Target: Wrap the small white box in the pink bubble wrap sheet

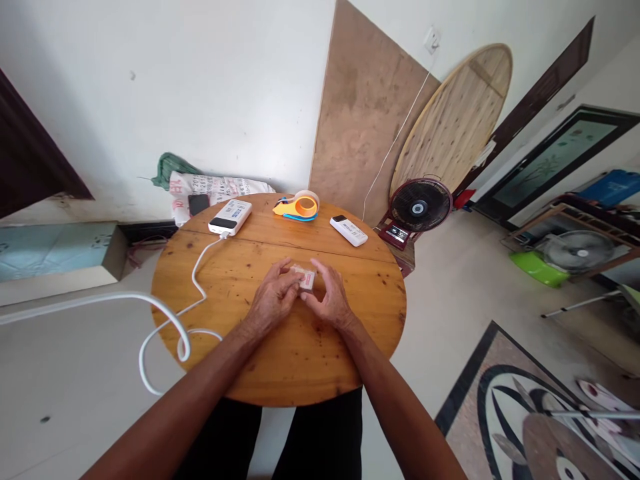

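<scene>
A small white pack with red print (307, 280), perhaps a card pack, is between my hands over the middle of the round wooden table (200, 333). My left hand (274, 295) has its thumb and fingers closed on the pack's left side and covers part of it. My right hand (329, 297) is curved around the right side, thumb and index finger spread apart. The thumb is close to the pack's lower edge; whether it touches cannot be made out.
Toward the table's far edge are a white power bank (235, 215) with a plugged-in white cable (196, 267), an orange tape dispenser (299, 207) and a second white power bank (349, 230). A black fan (418, 208) stands beyond the right edge. The cable loops off the left side.
</scene>
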`<state>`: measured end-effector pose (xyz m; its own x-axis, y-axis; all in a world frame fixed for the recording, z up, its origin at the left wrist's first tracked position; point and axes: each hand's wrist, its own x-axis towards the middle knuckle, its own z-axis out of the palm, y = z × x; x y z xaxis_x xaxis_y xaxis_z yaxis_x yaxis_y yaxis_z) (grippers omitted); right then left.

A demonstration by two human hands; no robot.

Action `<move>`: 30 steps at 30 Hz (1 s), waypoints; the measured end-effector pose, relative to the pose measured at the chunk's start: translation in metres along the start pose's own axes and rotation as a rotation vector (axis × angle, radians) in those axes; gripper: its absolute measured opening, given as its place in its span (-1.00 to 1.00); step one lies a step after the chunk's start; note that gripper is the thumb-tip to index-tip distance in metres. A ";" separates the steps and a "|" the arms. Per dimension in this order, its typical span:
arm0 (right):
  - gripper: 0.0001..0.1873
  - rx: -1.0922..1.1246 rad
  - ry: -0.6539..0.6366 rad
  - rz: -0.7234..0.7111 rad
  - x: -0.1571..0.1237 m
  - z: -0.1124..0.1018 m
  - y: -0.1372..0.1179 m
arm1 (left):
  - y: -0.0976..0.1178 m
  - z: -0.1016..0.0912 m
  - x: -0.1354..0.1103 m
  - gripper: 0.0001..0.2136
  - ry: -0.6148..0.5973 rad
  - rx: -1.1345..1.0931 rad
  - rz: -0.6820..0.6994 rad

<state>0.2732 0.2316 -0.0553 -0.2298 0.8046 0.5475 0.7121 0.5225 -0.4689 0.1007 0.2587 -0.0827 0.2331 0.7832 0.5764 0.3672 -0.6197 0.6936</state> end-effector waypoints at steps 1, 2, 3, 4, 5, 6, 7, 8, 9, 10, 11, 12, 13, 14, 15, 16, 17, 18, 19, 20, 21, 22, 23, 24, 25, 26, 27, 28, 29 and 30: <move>-0.30 0.007 0.013 0.001 0.000 -0.001 0.000 | 0.002 -0.001 0.001 -0.75 0.005 -0.003 0.006; -0.32 0.017 0.031 0.007 0.000 -0.002 0.000 | 0.003 -0.003 0.001 -0.75 0.013 -0.010 0.010; -0.34 0.027 0.055 0.016 0.000 -0.003 0.000 | 0.005 -0.004 0.002 -0.74 0.024 -0.020 0.009; -0.36 0.036 0.083 0.028 0.000 -0.004 0.000 | 0.006 -0.005 0.002 -0.73 0.034 -0.031 -0.001; -0.38 0.043 0.108 0.040 0.000 -0.005 0.001 | 0.007 -0.006 0.003 -0.72 0.043 -0.041 -0.019; -0.39 0.046 0.129 0.052 0.000 -0.005 0.002 | 0.007 -0.007 0.003 -0.71 0.047 -0.048 -0.042; -0.40 0.047 0.143 0.064 0.000 -0.005 0.002 | 0.008 -0.008 0.003 -0.70 0.048 -0.052 -0.064; -0.40 0.046 0.154 0.075 0.000 -0.005 0.003 | 0.008 -0.008 0.003 -0.69 0.047 -0.053 -0.083; -0.41 0.044 0.161 0.083 0.000 -0.005 0.005 | 0.008 -0.009 0.002 -0.68 0.046 -0.053 -0.096; -0.42 0.043 0.168 0.092 0.000 -0.004 0.006 | 0.009 -0.009 0.002 -0.67 0.047 -0.052 -0.106; -0.43 0.043 0.177 0.100 0.000 -0.004 0.007 | 0.009 -0.008 0.002 -0.66 0.052 -0.051 -0.113; -0.46 0.041 0.189 0.111 0.000 -0.003 0.008 | 0.009 -0.008 0.002 -0.65 0.057 -0.050 -0.121; -0.48 0.039 0.200 0.125 0.000 -0.003 0.009 | 0.009 -0.008 0.002 -0.65 0.061 -0.048 -0.129; -0.52 0.037 0.209 0.138 0.000 -0.002 0.010 | 0.009 -0.008 0.002 -0.65 0.065 -0.045 -0.138; -0.55 0.037 0.213 0.147 0.000 -0.002 0.011 | 0.009 -0.008 0.002 -0.65 0.068 -0.042 -0.145; -0.57 0.037 0.210 0.151 0.000 -0.001 0.011 | 0.008 -0.007 0.002 -0.65 0.071 -0.037 -0.150; -0.59 0.036 0.199 0.146 0.000 -0.001 0.011 | 0.008 -0.007 0.002 -0.65 0.070 -0.031 -0.152; -0.61 0.033 0.180 0.136 0.000 -0.001 0.010 | 0.008 -0.007 0.002 -0.65 0.069 -0.022 -0.152; -0.61 0.027 0.156 0.124 0.000 0.000 0.009 | 0.007 -0.007 0.002 -0.65 0.067 -0.011 -0.151; -0.61 0.017 0.131 0.117 0.000 0.000 0.007 | 0.007 -0.006 0.002 -0.66 0.064 0.002 -0.148; -0.60 0.005 0.104 0.113 0.000 0.000 0.006 | 0.006 -0.006 0.002 -0.67 0.062 0.016 -0.143; -0.59 -0.007 0.080 0.113 0.000 0.000 0.004 | 0.006 -0.006 0.002 -0.69 0.060 0.029 -0.138; -0.58 -0.018 0.057 0.113 0.000 -0.001 0.003 | 0.005 -0.005 0.002 -0.71 0.059 0.039 -0.131; -0.57 -0.028 0.036 0.112 0.000 -0.001 0.002 | 0.005 -0.005 0.002 -0.72 0.058 0.046 -0.123; -0.57 -0.038 0.016 0.108 0.000 -0.002 0.001 | 0.005 -0.004 0.002 -0.74 0.057 0.050 -0.113; -0.57 -0.049 -0.001 0.099 -0.001 -0.002 0.001 | 0.004 -0.004 0.002 -0.74 0.056 0.051 -0.104; -0.58 -0.062 -0.014 0.088 -0.001 -0.003 0.001 | 0.004 -0.003 0.002 -0.75 0.053 0.051 -0.096; -0.59 -0.077 -0.022 0.075 -0.001 -0.003 0.001 | 0.005 -0.003 0.003 -0.75 0.050 0.052 -0.092; -0.60 -0.093 -0.027 0.060 -0.001 -0.003 0.001 | 0.005 -0.003 0.003 -0.76 0.047 0.055 -0.091; -0.61 -0.111 -0.028 0.046 -0.001 -0.003 0.001 | 0.006 -0.003 0.003 -0.76 0.044 0.059 -0.095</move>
<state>0.2761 0.2306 -0.0542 -0.2129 0.8354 0.5068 0.7911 0.4518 -0.4123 0.1003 0.2572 -0.0759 0.1553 0.8348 0.5282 0.4381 -0.5374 0.7206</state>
